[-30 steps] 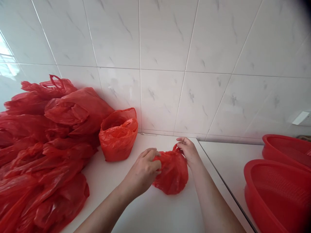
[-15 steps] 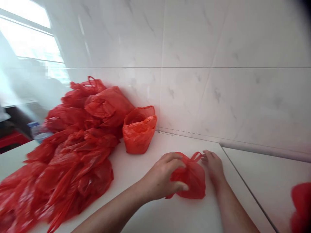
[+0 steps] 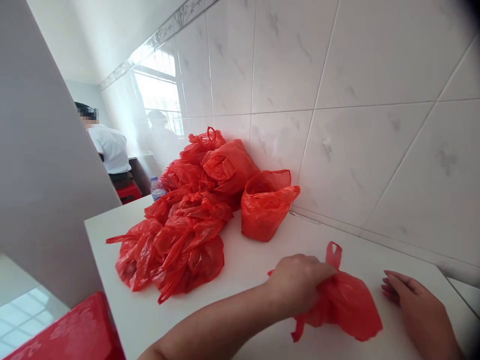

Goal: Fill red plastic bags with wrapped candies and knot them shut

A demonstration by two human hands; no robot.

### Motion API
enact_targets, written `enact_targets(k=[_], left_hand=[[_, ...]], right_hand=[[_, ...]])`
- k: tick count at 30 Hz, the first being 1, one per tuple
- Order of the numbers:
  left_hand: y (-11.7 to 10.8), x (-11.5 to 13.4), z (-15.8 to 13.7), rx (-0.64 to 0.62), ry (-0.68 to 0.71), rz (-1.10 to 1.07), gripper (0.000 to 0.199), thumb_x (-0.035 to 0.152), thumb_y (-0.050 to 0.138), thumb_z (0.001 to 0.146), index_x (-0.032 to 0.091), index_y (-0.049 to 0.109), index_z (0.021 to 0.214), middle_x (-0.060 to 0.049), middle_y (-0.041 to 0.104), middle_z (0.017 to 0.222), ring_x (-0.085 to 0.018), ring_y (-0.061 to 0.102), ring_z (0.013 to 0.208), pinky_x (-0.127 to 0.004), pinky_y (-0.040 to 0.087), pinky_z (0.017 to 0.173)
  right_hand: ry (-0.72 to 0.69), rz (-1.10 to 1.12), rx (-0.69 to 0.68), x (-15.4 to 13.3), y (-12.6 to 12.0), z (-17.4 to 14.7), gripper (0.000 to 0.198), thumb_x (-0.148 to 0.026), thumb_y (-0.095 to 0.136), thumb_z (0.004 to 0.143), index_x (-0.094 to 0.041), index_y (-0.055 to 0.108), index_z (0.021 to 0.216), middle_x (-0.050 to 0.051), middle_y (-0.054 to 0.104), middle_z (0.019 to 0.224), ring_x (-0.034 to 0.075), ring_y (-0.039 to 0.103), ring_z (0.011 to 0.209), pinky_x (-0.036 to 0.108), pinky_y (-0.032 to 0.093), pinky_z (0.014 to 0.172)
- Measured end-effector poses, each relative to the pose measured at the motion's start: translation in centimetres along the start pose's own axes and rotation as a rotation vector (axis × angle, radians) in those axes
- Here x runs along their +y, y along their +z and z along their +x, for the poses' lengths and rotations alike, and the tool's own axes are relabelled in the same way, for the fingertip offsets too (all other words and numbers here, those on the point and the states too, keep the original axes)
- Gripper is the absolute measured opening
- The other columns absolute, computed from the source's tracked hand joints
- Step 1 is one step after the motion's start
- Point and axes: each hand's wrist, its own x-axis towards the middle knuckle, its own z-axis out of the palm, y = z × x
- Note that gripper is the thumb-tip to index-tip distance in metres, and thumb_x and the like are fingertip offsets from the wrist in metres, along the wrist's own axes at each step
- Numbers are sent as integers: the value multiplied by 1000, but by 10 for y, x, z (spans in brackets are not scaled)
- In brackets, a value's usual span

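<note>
My left hand [image 3: 300,282] is closed round the top of a red plastic bag [image 3: 350,302], near its handle loops. The bag's right end sticks out tilted past my fingers; what is inside cannot be made out. To the right of it, apart from the bag, my right hand [image 3: 416,300] hovers over the white table [image 3: 255,320] with fingers loosely curled and nothing seen in them. Farther back, a red plastic bag [image 3: 264,212] stands upright with its mouth open. Left of that lies a heap of red plastic bags [image 3: 187,225], some tied.
A tiled wall [image 3: 348,155] runs behind the table. Behind the heap stands a plastic bottle [image 3: 154,185]. A red stool [image 3: 71,330] is at the lower left. Beyond a grey pillar [image 3: 48,150], a person in a white shirt [image 3: 108,147] sits.
My left hand has gone from open beside the red plastic bag to gripping it, and the bag now tilts. My right hand has moved away from it. The view has turned left.
</note>
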Motion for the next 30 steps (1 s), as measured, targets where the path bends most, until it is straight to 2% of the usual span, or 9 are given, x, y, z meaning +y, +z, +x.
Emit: enact_targets(k=[4, 7, 11, 13, 17, 20, 22, 26, 30], left_hand=[[-69, -12, -31, 294, -102, -6, 43, 5, 46, 72, 26, 67, 103, -1, 68, 90, -17, 62, 81, -27, 48, 72], [-127, -32, -52, 511, -177, 148, 46, 0, 44, 66, 23, 68, 97, -1, 69, 94, -17, 61, 87, -28, 47, 80], [-199, -79, -65, 878, -280, 458, 46, 4, 45, 68, 21, 64, 105, -2, 68, 104, -19, 60, 96, -29, 44, 89], [-225, -109, -66, 940, -402, 555, 43, 10, 46, 75, 21, 59, 114, -4, 65, 111, -20, 58, 102, -30, 43, 92], [-245, -163, -71, 683, -612, 609, 45, 20, 54, 79, 19, 53, 124, -10, 59, 123, -26, 53, 113, -37, 40, 98], [-233, -183, -78, 623, -654, 608, 60, 36, 64, 76, 18, 47, 131, -17, 45, 138, -37, 38, 128, -51, 36, 100], [-221, -186, -82, 566, -651, 637, 61, 45, 60, 79, 25, 45, 134, -15, 34, 147, -40, 28, 134, -56, 32, 101], [-209, -191, -88, 375, -655, 703, 37, 37, 54, 82, 31, 59, 118, -8, 50, 136, -38, 39, 126, -59, 32, 97], [-215, -201, -92, 414, -748, 734, 26, 20, 47, 79, 20, 66, 96, -16, 62, 115, -41, 49, 113, -64, 35, 89]], right_hand=[[77, 9, -33, -6, 2, 0, 19, -47, 60, 71, -32, 64, 84, 9, 71, 92, 27, 68, 82, 40, 48, 82], [86, -6, -33, -14, 5, -4, 18, -43, 59, 70, -31, 63, 82, 10, 70, 91, 28, 67, 80, 42, 46, 83], [77, -53, -47, -20, 6, -9, 20, -42, 57, 70, -30, 63, 85, 9, 70, 88, 26, 67, 79, 40, 46, 81], [65, -56, -54, -19, 6, -10, 20, -42, 56, 70, -31, 63, 86, 9, 70, 88, 26, 67, 79, 39, 46, 79], [50, -57, -50, -13, 7, -5, 20, -41, 57, 70, -30, 64, 86, 9, 70, 87, 26, 67, 80, 39, 46, 77], [39, -60, -61, -9, 9, -1, 28, -43, 57, 69, -26, 64, 91, 7, 69, 86, 26, 67, 79, 39, 46, 77], [36, -62, -69, -7, 9, 1, 34, -44, 57, 68, -24, 65, 95, 6, 69, 87, 25, 67, 79, 39, 47, 77], [29, -70, -73, -7, 9, -1, 38, -44, 56, 68, -23, 65, 97, 6, 69, 88, 24, 67, 79, 38, 47, 76], [22, -58, -70, -8, 11, -2, 38, -44, 55, 69, -22, 65, 97, 6, 69, 89, 23, 67, 77, 37, 47, 75]])
